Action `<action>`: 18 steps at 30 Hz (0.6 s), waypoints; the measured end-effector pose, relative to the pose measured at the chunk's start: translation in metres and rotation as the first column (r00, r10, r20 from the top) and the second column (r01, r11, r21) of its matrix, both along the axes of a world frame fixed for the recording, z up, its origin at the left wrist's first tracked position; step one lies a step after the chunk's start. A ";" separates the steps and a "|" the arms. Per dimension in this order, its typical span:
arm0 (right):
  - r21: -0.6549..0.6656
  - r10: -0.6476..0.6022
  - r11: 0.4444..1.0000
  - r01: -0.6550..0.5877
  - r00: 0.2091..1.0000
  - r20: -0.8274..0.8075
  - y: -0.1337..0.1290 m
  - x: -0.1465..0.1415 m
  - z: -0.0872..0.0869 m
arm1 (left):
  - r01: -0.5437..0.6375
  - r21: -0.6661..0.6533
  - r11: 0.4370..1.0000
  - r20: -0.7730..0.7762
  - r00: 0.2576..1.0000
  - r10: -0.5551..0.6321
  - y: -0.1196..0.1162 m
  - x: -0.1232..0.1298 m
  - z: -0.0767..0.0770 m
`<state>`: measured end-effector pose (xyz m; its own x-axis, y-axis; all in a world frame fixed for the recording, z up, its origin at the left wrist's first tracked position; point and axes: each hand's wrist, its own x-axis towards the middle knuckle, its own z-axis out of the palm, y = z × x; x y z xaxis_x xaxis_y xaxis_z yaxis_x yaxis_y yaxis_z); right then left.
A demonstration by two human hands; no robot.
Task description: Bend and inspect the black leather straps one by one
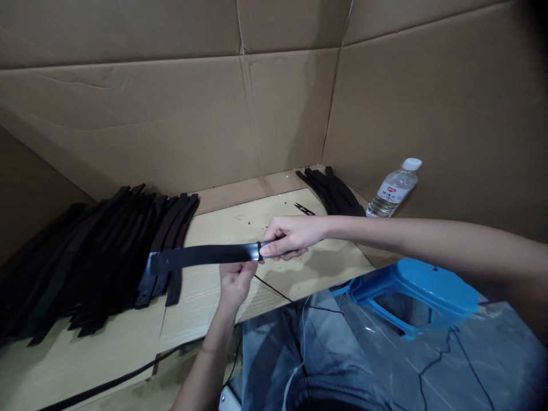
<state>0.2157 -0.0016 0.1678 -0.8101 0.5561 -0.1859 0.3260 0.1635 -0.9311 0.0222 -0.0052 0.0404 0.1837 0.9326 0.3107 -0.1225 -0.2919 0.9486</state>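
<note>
Black, smooth, curved strip (214, 254) pinched by right hand (293, 235), left hand (235, 282) partly hidden, its grip unclear, pile (115, 251) cropped.

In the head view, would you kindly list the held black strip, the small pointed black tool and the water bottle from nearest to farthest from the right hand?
1. Held black strip: gripped in the right hand, extending to the left.
2. Small pointed black tool: on the tabletop, just beyond the hand.
3. Water bottle: off to the right, well past the tool.
</note>
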 end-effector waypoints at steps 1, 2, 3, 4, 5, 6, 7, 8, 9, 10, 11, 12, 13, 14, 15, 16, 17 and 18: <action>0.006 0.020 1.000 -0.020 1.000 -0.001 0.000 0.000 0.000 | -0.007 0.020 1.000 -0.022 1.000 0.007 0.000 -0.001 0.000; 0.018 0.034 0.999 -0.034 0.999 -0.005 0.000 0.001 0.000 | 0.004 0.036 0.999 -0.047 0.999 -0.002 -0.001 -0.003 0.000; 0.034 0.041 0.999 -0.041 0.999 -0.009 0.001 0.002 0.001 | 0.027 0.050 0.998 -0.072 0.997 -0.024 -0.002 -0.005 0.002; 0.049 0.040 0.998 -0.040 0.999 -0.012 0.002 0.003 0.002 | 0.062 0.061 0.996 -0.099 0.993 -0.056 -0.003 -0.006 0.004; 0.063 0.034 0.997 -0.033 0.999 -0.012 0.004 0.005 0.003 | 0.105 0.067 0.992 -0.129 0.987 -0.096 -0.004 -0.008 0.006; 0.073 0.026 0.997 -0.025 1.000 -0.008 0.006 0.007 0.005 | 0.151 0.066 0.986 -0.156 0.978 -0.139 -0.005 -0.009 0.007; 0.078 0.013 0.997 -0.013 1.000 -0.001 0.008 0.009 0.006 | 0.192 0.057 0.980 -0.176 0.968 -0.180 -0.007 -0.010 0.009; 0.078 -0.002 0.997 0.001 1.000 0.008 0.010 0.012 0.008 | 0.227 0.044 0.973 -0.187 0.958 -0.215 -0.008 -0.011 0.010; 0.074 -0.019 0.997 0.018 1.000 0.018 0.011 0.014 0.010 | 0.253 0.031 0.967 -0.193 0.951 -0.243 -0.010 -0.012 0.010; 0.066 -0.036 0.997 0.034 0.999 0.027 0.012 0.016 0.012 | 0.270 0.020 0.963 -0.199 0.945 -0.260 -0.012 -0.012 0.009; 0.056 -0.052 0.997 0.050 0.998 0.037 0.012 0.017 0.013 | 0.272 0.016 0.962 -0.209 0.942 -0.263 -0.014 -0.012 0.008; 0.039 -0.062 0.997 0.060 0.997 0.046 0.012 0.018 0.014 | 0.263 0.019 0.965 -0.228 0.940 -0.252 -0.015 -0.012 0.006; 0.015 -0.062 0.998 0.062 0.997 0.052 0.011 0.018 0.014 | 0.241 0.028 0.970 -0.259 0.939 -0.226 -0.016 -0.012 0.003; -0.017 -0.054 0.998 0.055 0.997 0.056 0.009 0.018 0.013 | 0.205 0.043 0.978 -0.295 0.937 -0.184 -0.017 -0.012 0.000; -0.052 -0.042 0.998 0.045 0.997 0.059 0.007 0.017 0.012 | 0.155 0.067 0.986 -0.331 0.935 -0.125 -0.016 -0.012 -0.002; -0.089 -0.024 0.996 0.029 0.998 0.059 0.004 0.015 0.011 | 0.087 0.103 0.991 -0.357 0.933 -0.045 -0.015 -0.012 -0.003; -0.125 -0.004 0.992 0.011 0.998 0.059 0.001 0.014 0.010 | 0.024 0.146 0.989 -0.372 0.928 0.033 -0.013 -0.011 -0.003; -0.158 0.016 0.987 -0.007 0.998 0.061 -0.001 0.012 0.009 | -0.023 0.193 0.981 -0.378 0.921 0.096 -0.011 -0.011 -0.002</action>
